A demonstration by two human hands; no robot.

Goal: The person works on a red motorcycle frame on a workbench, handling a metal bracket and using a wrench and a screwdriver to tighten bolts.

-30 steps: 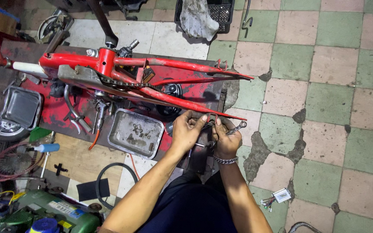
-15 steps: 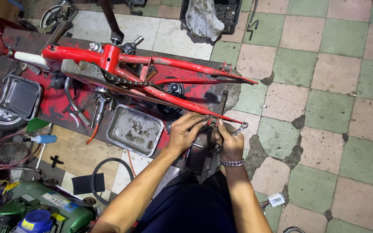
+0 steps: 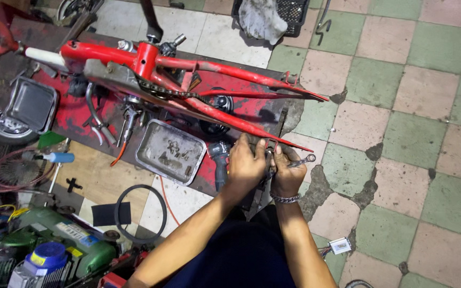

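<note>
A red bicycle frame [image 3: 198, 66] with a chain lies across a red-stained board on the floor. My left hand [image 3: 245, 164] and my right hand [image 3: 288, 173] meet at the tip of its lower rear stay [image 3: 273, 140]. The right hand grips a metal wrench [image 3: 304, 159] whose ring end sticks out to the right. The left hand's fingers close on a small part at the stay's tip; what it is stays hidden between the hands. A bracelet circles my right wrist.
A metal tray [image 3: 169, 151] with small parts lies left of my hands, a second tray [image 3: 30, 104] farther left. A black rubber ring [image 3: 141, 213], a green machine [image 3: 54, 242], a black basket with a rag [image 3: 273, 16] and cracked checkered tiles [image 3: 401, 133] surround the spot.
The view has shifted slightly. Both hands stay together at the tip of the rear stay, with small movements of the fingers and the wrench.
</note>
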